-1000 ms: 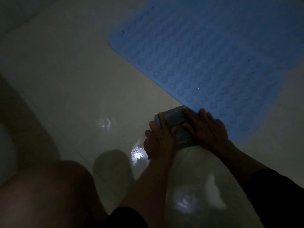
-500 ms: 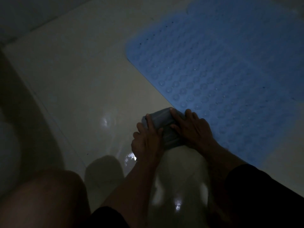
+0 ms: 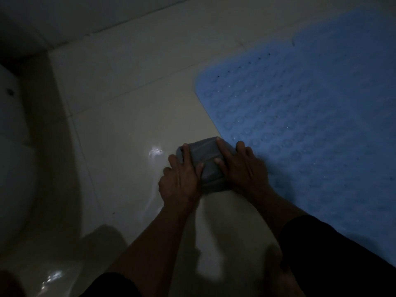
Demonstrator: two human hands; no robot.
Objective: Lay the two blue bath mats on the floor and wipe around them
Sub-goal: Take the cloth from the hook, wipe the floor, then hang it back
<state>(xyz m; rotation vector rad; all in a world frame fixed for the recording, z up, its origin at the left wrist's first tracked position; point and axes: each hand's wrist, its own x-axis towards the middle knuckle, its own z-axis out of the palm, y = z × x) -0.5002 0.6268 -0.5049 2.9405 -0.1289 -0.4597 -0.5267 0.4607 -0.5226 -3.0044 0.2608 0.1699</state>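
A blue bath mat (image 3: 300, 129) with round bumps lies flat on the pale tiled floor (image 3: 128, 116), filling the right side of the view. A second blue mat (image 3: 351, 33) adjoins it at the far right. A folded grey cloth (image 3: 205, 157) sits on the floor against the near mat's left edge. My left hand (image 3: 180, 181) presses on the cloth's left side with fingers spread. My right hand (image 3: 242, 166) presses on its right side, partly over the mat's edge. The scene is dim.
A white toilet base (image 3: 12, 157) curves along the left. A wall (image 3: 64, 16) meets the floor at the top left. Wet glare marks show on the tiles near my left hand. My knees and dark shorts fill the bottom.
Both hands and the cloth have slid forward along the mat's left edge toward its far corner. The view has shifted, so more wall and toilet show.
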